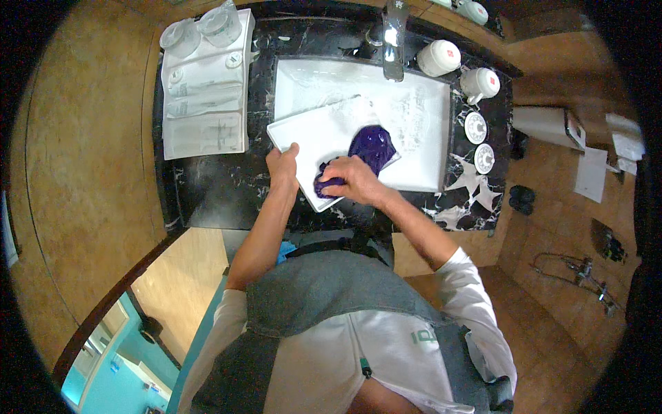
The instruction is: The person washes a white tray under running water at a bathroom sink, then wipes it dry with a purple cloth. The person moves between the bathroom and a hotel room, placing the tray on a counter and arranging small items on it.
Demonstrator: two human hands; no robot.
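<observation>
A white rectangular tray (pixel 315 134) is held tilted over the white sink basin (pixel 429 155), below the chrome faucet (pixel 394 46). My left hand (pixel 283 164) grips the tray's left edge, its thumb on top. My right hand (pixel 351 180) bunches part of a wet purple cloth (pixel 371 147) against the tray near its lower corner. The rest of the cloth spreads up and to the right over the tray's edge. Part of the tray lies under the cloth and hand, so its surface there is hidden.
On the black marbled counter (pixel 212 191), a white compartment tray (pixel 207 114) at the left holds wrapped glasses and packets. White lidless cups (pixel 438 58) stand right of the faucet, with ornate white lids (pixel 476 128) below them. A shower fixture (pixel 582 271) is on the far-right wall.
</observation>
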